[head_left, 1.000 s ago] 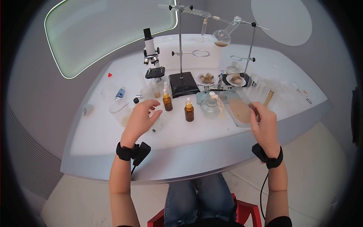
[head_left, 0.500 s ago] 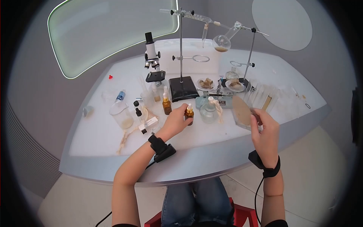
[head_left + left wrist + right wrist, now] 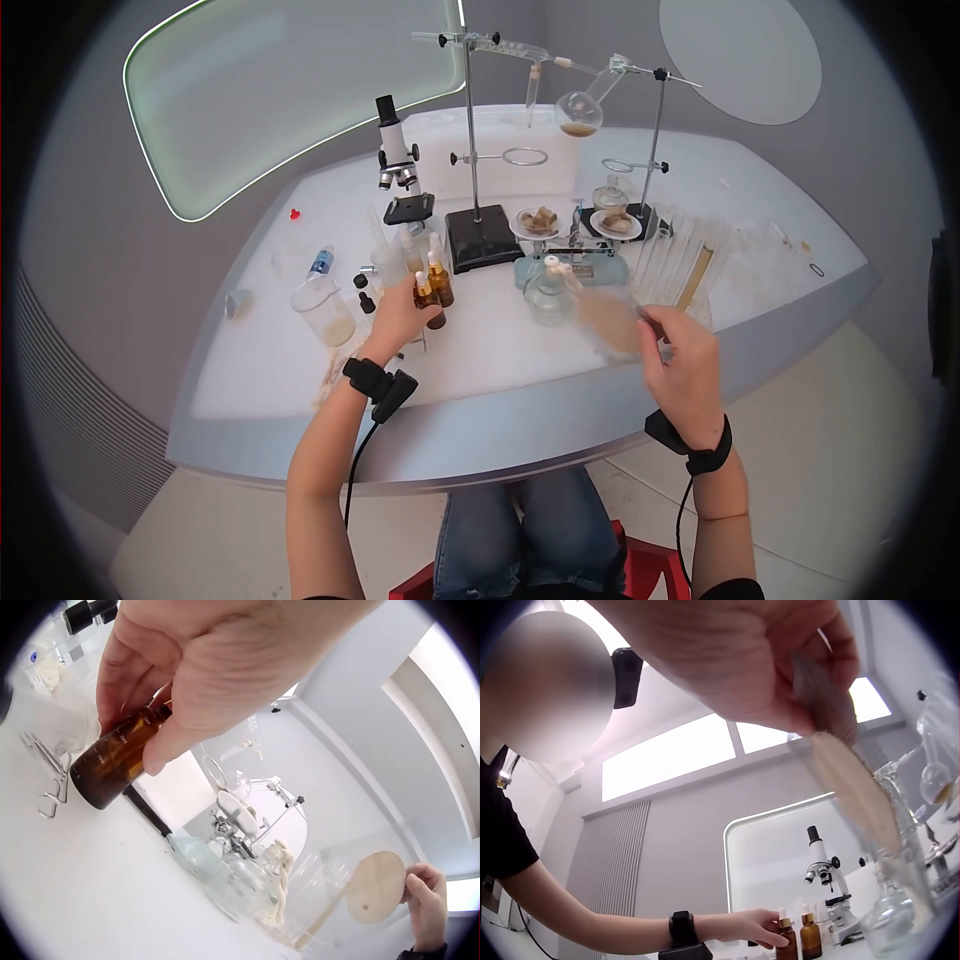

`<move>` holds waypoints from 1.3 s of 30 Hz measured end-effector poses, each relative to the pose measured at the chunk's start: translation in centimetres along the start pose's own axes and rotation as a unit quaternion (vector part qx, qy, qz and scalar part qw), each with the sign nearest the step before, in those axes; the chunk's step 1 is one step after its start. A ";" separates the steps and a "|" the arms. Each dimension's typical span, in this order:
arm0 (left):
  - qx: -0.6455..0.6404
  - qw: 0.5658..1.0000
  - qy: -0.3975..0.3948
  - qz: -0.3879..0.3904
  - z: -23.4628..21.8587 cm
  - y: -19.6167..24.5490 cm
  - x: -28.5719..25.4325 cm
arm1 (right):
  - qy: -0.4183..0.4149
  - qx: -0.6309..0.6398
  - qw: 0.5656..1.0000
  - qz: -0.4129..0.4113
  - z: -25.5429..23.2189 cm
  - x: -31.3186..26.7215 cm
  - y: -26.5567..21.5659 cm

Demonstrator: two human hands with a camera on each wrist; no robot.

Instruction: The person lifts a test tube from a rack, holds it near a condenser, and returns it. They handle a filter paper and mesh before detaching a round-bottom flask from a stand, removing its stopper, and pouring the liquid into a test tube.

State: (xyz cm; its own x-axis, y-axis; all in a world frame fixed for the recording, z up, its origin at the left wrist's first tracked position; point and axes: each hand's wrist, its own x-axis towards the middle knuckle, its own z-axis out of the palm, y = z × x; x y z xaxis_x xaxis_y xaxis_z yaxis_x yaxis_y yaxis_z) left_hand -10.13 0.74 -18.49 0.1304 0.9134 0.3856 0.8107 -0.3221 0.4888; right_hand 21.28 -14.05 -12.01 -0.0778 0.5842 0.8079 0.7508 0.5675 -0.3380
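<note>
My left hand (image 3: 398,318) grips an amber dropper bottle (image 3: 105,769), fingers and thumb round its upper part. In the left wrist view its base is close over the white tabletop. Right beside it stands a second amber dropper bottle (image 3: 442,285) with a gold collar and pale bulb. On the right, my right hand (image 3: 685,355) pinches a clear sheet at its edge. A round tan disc (image 3: 375,889) with a small dark spot shows in that sheet, raised over the table. Just left of the disc sits a round glass spirit lamp (image 3: 547,302) with a pale wick.
A microscope (image 3: 402,180) and a black-based stand (image 3: 480,240) are behind the bottles. Farther right are a balance (image 3: 595,270) with loaded pans and upright test tubes (image 3: 697,275). To the left is a beaker (image 3: 325,318). Clamped glassware (image 3: 578,115) hangs above the back.
My left hand reached right, took hold of the nearer amber bottle and carried it left beside the other one. My right hand, with the disc, tilted it up, then moved slightly left and down.
</note>
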 end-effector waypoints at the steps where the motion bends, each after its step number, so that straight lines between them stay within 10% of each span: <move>1: 0.003 1.000 0.010 -0.011 -0.1 -0.2 0.1 | 0.015 -0.026 1.000 0.000 0.0 0.0 0.1; 8: 0.004 0.999 0.031 -0.031 -0.2 -1.4 0.2 | 0.008 0.011 1.000 0.021 0.2 0.2 0.5; 14: 0.166 0.965 0.197 0.054 -2.7 2.8 -1.5 | 0.097 -0.025 0.994 0.044 0.4 1.6 1.3; 16: -0.218 0.970 -0.079 -0.068 -4.4 6.1 -2.0 | 0.102 -0.020 0.992 -0.069 1.4 2.1 0.9; 17: -0.218 0.970 -0.078 -0.070 -4.4 6.7 -2.2 | 0.101 -0.018 0.992 -0.069 2.0 2.2 0.7; 19: -0.577 0.749 -0.306 -0.112 -4.0 7.5 -2.6 | 0.042 0.012 0.982 -0.186 3.6 2.4 0.2; 20: -0.616 0.717 -0.312 -0.097 -3.7 7.9 -2.8 | 0.043 0.012 0.982 -0.186 4.4 2.3 0.3; 26: -0.533 0.824 -0.189 -0.035 -3.4 6.4 -3.6 | -0.142 0.071 0.952 -0.261 6.1 2.5 0.5; 32: -0.523 0.844 -0.124 0.002 -3.2 5.3 -3.9 | -0.016 0.176 0.983 -0.037 7.7 5.0 1.5; 34: -0.524 0.843 -0.123 0.006 -3.1 5.2 -3.9 | -0.166 0.333 0.923 0.098 8.2 5.7 1.6; 39: -0.245 0.947 0.043 0.201 -3.2 5.4 -4.0 | -0.111 0.320 0.940 -0.035 10.8 4.6 3.0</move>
State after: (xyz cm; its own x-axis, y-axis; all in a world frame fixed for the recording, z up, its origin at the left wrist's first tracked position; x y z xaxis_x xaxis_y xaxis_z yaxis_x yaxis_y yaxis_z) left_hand -8.12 -5.41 -14.88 0.3079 0.6750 0.6705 0.3401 -0.7363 0.5850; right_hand 16.07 -3.34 -14.51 -0.3001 0.5989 0.7424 0.1951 0.8004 -0.5668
